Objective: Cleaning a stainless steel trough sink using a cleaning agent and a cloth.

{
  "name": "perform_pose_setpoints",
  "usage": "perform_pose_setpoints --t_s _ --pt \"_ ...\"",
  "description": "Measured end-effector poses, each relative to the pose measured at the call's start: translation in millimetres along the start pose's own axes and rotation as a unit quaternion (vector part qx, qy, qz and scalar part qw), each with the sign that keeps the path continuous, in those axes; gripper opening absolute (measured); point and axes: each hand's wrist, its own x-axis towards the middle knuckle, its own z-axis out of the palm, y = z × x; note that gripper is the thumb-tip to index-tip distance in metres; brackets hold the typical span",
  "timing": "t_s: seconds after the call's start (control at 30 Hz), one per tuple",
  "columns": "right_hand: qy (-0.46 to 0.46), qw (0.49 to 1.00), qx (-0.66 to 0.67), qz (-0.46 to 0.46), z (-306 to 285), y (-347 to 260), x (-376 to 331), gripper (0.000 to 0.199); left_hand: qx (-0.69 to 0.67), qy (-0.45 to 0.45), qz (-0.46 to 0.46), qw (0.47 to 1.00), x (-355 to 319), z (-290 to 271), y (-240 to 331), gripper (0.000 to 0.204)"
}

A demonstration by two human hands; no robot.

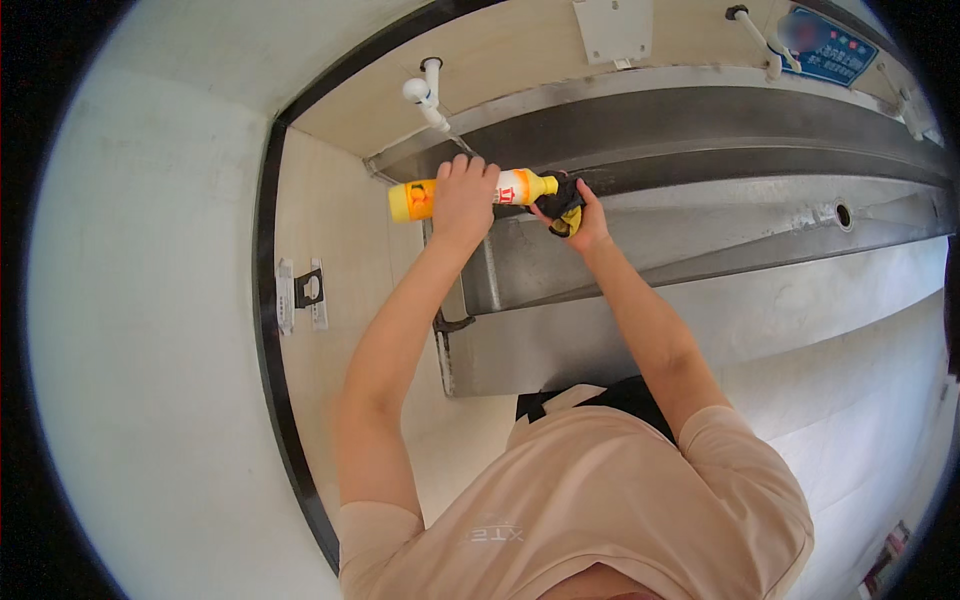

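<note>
My left hand [465,203] is wrapped around the middle of a plastic bottle [513,187], yellow at both ends with an orange-and-white label. The bottle lies nearly level, its narrow yellow neck pointing right. Against that end is a crumpled black cloth item with a yellow part [566,205], pinched in my right hand [588,222]. Whether it is a glove or a rag I cannot tell. Both hands are above the left end of a long stainless steel trough sink [700,285]. Whether anything flows from the bottle cannot be made out.
A white tap [427,98] on the far wall, with what looks like a thin stream, is just beyond my left hand. Another white tap [752,35] and a blue sign [825,48] are farther right. A drain hole [843,215] lies in the sink. A small holder [308,290] hangs left.
</note>
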Motion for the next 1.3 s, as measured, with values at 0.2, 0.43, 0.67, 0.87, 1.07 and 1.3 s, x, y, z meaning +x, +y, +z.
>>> perform_pose_setpoints --t_s 0.2,0.43,0.67,0.87,1.07,1.3 --pt "-0.003 0.999 -0.045 -0.011 25 15 17 0.022 -0.174 -0.007 -0.219 0.960 -70 51 -22 0.043" --pt "0.091 0.996 -0.010 0.017 28 34 43 0.014 -0.506 0.173 -0.515 0.670 -142 161 -70 0.048" --pt "0.182 0.949 -0.256 0.005 28 58 52 0.018 -0.456 0.304 -0.595 0.588 -173 237 -88 0.043" --pt "0.198 0.914 -0.354 -0.033 45 64 50 0.023 -0.432 0.296 -0.648 0.553 -167 251 -75 0.041" --pt "0.144 0.979 -0.145 -0.021 65 61 90 0.034 -0.362 0.204 -0.732 0.539 -158 244 -66 0.041" --pt "0.074 0.971 -0.229 0.000 88 63 82 0.034 -0.678 0.132 -0.685 0.233 -121 194 -40 0.063"
